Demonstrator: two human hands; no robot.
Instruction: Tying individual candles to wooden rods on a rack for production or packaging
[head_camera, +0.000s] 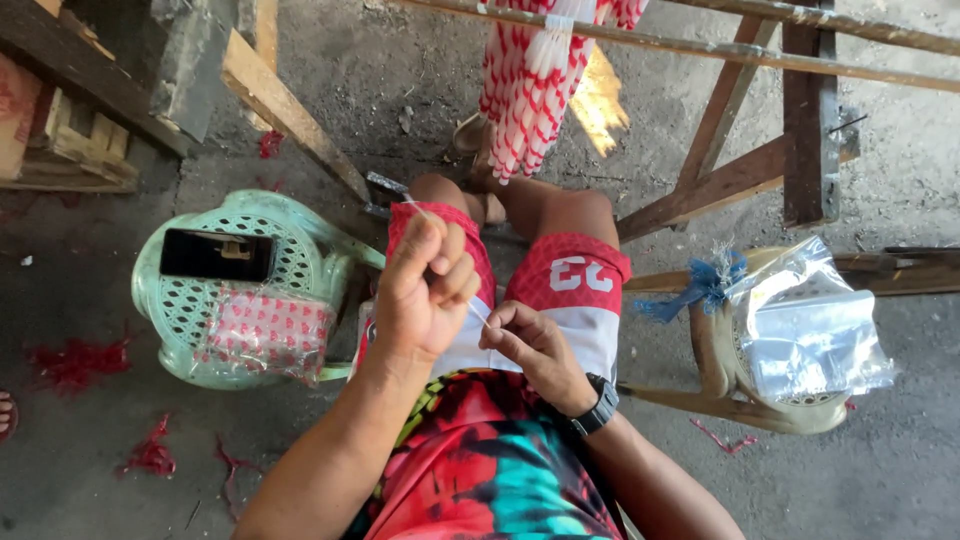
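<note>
Seen from above, a seated person in red-and-white shorts and a bright patterned shirt worked with both hands over the lap. The left hand (425, 290) was raised and curled into a loose fist, fingers drawn together around a thin pale string (478, 312). The string ran down and to the right from that fist to the right hand (530, 345), which sat lower, just above the shorts, its thumb and fingertips pinched shut on the string's other end. The two hands were close but not touching. A dark watch (598, 408) was on the right wrist.

To the person's left stood a green plastic stool (170, 300) with a black phone (217, 254) lying on it and a clear bag of red-and-white pieces (262, 335) beside the phone. To the right, a tan stool (715, 360) carried a crumpled clear plastic bag (805, 325) and a tuft of blue fibres (700, 287). Ahead, a bundle of red-and-white strands (530, 85) hung from a wooden frame (740, 175). Red scraps (75, 362) lay on the concrete floor.
</note>
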